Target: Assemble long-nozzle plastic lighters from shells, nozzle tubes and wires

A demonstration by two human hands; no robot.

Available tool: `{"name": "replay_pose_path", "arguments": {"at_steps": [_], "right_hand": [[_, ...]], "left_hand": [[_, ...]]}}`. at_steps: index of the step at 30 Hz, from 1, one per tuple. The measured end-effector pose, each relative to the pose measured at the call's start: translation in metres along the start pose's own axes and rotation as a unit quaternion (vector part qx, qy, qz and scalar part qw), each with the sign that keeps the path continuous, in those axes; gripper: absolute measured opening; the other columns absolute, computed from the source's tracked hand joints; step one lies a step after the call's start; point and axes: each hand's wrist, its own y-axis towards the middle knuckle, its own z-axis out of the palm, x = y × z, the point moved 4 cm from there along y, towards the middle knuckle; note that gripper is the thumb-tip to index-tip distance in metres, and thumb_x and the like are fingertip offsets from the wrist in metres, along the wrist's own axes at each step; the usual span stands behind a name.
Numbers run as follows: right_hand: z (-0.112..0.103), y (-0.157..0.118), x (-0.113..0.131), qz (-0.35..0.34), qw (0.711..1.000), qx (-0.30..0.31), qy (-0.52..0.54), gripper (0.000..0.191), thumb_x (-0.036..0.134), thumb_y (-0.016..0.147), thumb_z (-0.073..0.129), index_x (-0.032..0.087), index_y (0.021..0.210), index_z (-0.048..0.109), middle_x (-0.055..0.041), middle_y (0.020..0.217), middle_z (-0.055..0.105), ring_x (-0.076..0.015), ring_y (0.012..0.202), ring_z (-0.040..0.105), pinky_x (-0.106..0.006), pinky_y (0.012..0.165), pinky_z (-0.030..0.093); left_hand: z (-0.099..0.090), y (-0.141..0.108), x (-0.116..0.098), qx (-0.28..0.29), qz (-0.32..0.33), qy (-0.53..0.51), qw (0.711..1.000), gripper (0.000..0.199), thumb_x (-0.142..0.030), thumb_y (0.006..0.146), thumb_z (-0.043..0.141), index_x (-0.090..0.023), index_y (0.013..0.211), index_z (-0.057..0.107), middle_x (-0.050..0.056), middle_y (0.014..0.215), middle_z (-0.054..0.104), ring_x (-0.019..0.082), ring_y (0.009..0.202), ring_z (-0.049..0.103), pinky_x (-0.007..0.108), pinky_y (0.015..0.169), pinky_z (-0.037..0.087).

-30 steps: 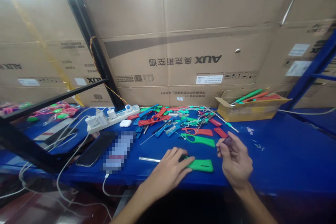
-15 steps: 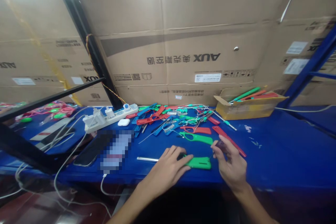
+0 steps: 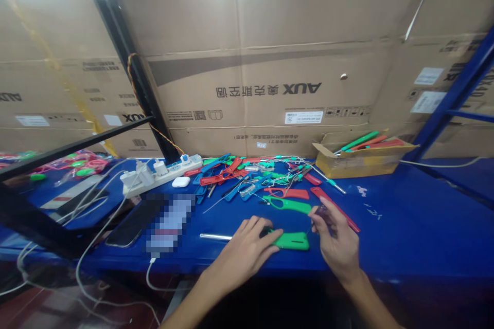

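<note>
A green lighter-like body [image 3: 294, 240] lies on the blue table, and a silver metal tube [image 3: 216, 237] sticks out to the left from beneath my left hand [image 3: 250, 244]. The fingers of that hand press on the green body's left part and cover it. My right hand [image 3: 336, 236] pinches the dark handle [image 3: 321, 211] of a small tool, whose thin shaft points down toward the green body's right end. Whether the tip touches is too small to tell. Just behind lies another green piece [image 3: 289, 204].
Red, blue and green pieces with white wires [image 3: 247, 177] are heaped at the back. An open carton [image 3: 358, 166] holds more parts. To the left are a power strip [image 3: 165, 175], a white case [image 3: 180, 182], phones [image 3: 133, 221] and cables. A red piece [image 3: 335, 209] lies behind my right hand.
The view has shifted slightly. Both hands keep nearly the same pose, with the tool's thin shaft now showing more clearly beside the green body.
</note>
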Motion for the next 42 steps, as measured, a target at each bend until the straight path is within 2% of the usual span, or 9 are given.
{"name": "replay_pose_path", "arguments": {"at_steps": [15,23,29,32,37,40,42], "right_hand": [[0.0,-0.005,-0.009,0.047,0.998,-0.012,0.047,0.041,0.031,0.097,0.064,0.023,0.137,0.055,-0.0027,0.09,0.074,-0.0119,0.057,0.067,-0.027,0.057,0.062],[0.0,-0.001,-0.003,-0.001,1.0,0.004,-0.007,0.036,0.029,0.098,0.061,0.024,0.135,0.059,-0.0017,0.088,0.075,-0.0125,0.058,0.069,-0.026,0.06,0.063],[0.0,0.005,0.002,-0.025,0.999,0.011,-0.046,0.035,0.033,0.099,0.06,0.024,0.133,0.061,-0.0045,0.094,0.077,-0.0167,0.065,0.073,-0.031,0.067,0.065],[-0.001,0.009,0.005,-0.028,0.999,0.035,-0.026,0.033,0.029,0.099,0.06,0.026,0.131,0.061,-0.0029,0.094,0.076,-0.0168,0.07,0.074,-0.031,0.072,0.064],[-0.001,0.01,0.015,-0.073,0.992,0.085,0.055,0.039,0.013,0.102,0.047,0.028,0.136,0.057,-0.0073,0.117,0.072,-0.0192,0.097,0.073,-0.032,0.076,0.062],[-0.001,0.009,0.017,-0.091,0.988,0.087,0.089,0.045,0.009,0.099,0.051,0.03,0.139,0.055,-0.0046,0.105,0.072,-0.0173,0.087,0.072,-0.031,0.074,0.061],[-0.002,0.008,0.015,-0.083,0.988,0.082,0.1,0.046,0.01,0.097,0.055,0.03,0.139,0.056,-0.0035,0.098,0.07,-0.0168,0.081,0.071,-0.031,0.072,0.061]], "left_hand": [[0.002,-0.001,0.001,0.01,-0.006,-0.003,1.0,0.038,-0.034,0.106,0.049,-0.03,0.143,0.054,0.008,0.127,0.058,0.025,0.113,0.055,0.047,0.099,0.048],[0.0,0.001,0.0,0.007,-0.002,0.0,1.0,0.037,-0.034,0.106,0.049,-0.029,0.142,0.055,0.008,0.125,0.059,0.025,0.112,0.055,0.045,0.097,0.049],[0.001,0.0,-0.002,-0.016,0.01,0.006,1.0,0.038,-0.034,0.106,0.048,-0.028,0.143,0.054,0.009,0.125,0.06,0.025,0.113,0.056,0.045,0.098,0.049],[0.003,-0.001,-0.002,-0.024,0.01,0.026,0.999,0.043,-0.035,0.106,0.047,-0.026,0.148,0.048,0.01,0.127,0.06,0.027,0.113,0.056,0.047,0.097,0.049],[0.005,0.001,0.0,-0.021,0.012,0.053,0.998,0.047,-0.036,0.105,0.05,-0.022,0.15,0.043,0.011,0.129,0.062,0.03,0.113,0.056,0.05,0.095,0.049],[-0.003,0.003,-0.008,-0.054,0.034,0.046,0.997,0.05,-0.038,0.105,0.051,-0.018,0.15,0.043,0.014,0.134,0.061,0.031,0.119,0.056,0.053,0.099,0.048],[-0.008,0.002,-0.024,-0.056,0.068,0.023,0.996,0.047,-0.038,0.106,0.048,-0.02,0.149,0.045,0.014,0.137,0.06,0.03,0.123,0.055,0.052,0.101,0.048]]}}
